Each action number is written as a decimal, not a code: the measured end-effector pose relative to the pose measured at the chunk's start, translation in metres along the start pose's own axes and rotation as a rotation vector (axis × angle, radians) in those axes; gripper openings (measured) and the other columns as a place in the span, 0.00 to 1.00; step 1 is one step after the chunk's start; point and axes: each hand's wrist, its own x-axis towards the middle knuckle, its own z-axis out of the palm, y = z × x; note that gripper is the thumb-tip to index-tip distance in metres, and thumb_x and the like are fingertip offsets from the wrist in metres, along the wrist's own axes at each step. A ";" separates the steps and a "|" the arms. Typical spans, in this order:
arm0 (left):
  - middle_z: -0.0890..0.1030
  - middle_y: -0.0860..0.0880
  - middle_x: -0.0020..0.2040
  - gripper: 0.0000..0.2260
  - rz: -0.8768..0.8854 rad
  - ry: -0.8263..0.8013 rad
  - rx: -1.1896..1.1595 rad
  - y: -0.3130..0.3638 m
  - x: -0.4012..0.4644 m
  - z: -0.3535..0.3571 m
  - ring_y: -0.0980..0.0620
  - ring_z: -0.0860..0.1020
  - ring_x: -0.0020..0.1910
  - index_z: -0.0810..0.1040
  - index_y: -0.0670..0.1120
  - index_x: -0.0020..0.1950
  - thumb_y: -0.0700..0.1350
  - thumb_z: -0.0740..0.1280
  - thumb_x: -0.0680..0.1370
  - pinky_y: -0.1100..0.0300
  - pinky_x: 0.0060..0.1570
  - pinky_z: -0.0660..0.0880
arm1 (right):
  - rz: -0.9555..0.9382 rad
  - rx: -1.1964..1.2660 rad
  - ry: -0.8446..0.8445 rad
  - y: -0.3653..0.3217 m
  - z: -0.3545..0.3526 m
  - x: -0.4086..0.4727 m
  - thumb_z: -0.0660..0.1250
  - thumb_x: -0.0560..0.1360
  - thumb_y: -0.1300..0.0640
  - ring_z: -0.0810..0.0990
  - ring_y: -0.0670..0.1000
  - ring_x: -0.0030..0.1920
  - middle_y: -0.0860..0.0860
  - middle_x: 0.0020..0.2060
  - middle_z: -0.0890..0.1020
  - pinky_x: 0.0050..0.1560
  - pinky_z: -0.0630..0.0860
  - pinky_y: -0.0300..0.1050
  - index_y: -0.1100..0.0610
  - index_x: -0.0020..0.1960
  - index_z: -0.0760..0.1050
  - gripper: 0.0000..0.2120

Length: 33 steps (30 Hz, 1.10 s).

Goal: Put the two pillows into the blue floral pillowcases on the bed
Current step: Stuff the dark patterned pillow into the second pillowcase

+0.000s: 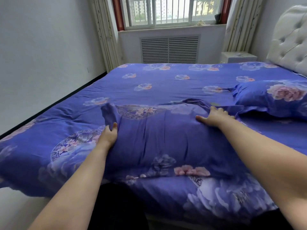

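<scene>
Blue floral pillowcase [166, 138], filled, lies across the bed's [149, 83] near edge; the left hand [108, 136] pinches its left flap, the right hand [214, 117] presses flat, fingers spread. A second cased pillow [272, 98] rests near the headboard [289, 40].

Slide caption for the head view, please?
Left hand grips near pillow cover; right hand presses it.

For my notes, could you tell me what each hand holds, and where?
The left hand pinches the near pillowcase at its left edge. The right hand lies flat on its far right part, gripping nothing.
</scene>
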 end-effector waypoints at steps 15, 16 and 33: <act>0.72 0.41 0.60 0.36 0.405 0.084 0.674 0.078 -0.067 0.060 0.40 0.73 0.59 0.68 0.39 0.64 0.69 0.55 0.73 0.48 0.50 0.73 | 0.051 0.420 0.285 0.019 0.002 -0.003 0.58 0.74 0.61 0.71 0.63 0.62 0.62 0.61 0.74 0.60 0.67 0.52 0.56 0.66 0.68 0.20; 0.72 0.41 0.61 0.37 0.396 0.069 0.714 0.086 -0.072 0.065 0.41 0.73 0.59 0.66 0.38 0.66 0.69 0.56 0.74 0.49 0.48 0.74 | 0.034 0.534 0.307 0.022 0.000 -0.004 0.56 0.73 0.64 0.73 0.63 0.60 0.63 0.59 0.75 0.57 0.68 0.51 0.59 0.64 0.67 0.19; 0.69 0.44 0.60 0.37 0.591 -0.032 0.863 0.107 -0.103 0.112 0.44 0.70 0.58 0.66 0.41 0.64 0.71 0.58 0.70 0.53 0.50 0.73 | 0.128 0.485 0.301 0.083 0.030 0.026 0.62 0.75 0.44 0.75 0.67 0.57 0.64 0.57 0.78 0.55 0.72 0.56 0.57 0.58 0.77 0.20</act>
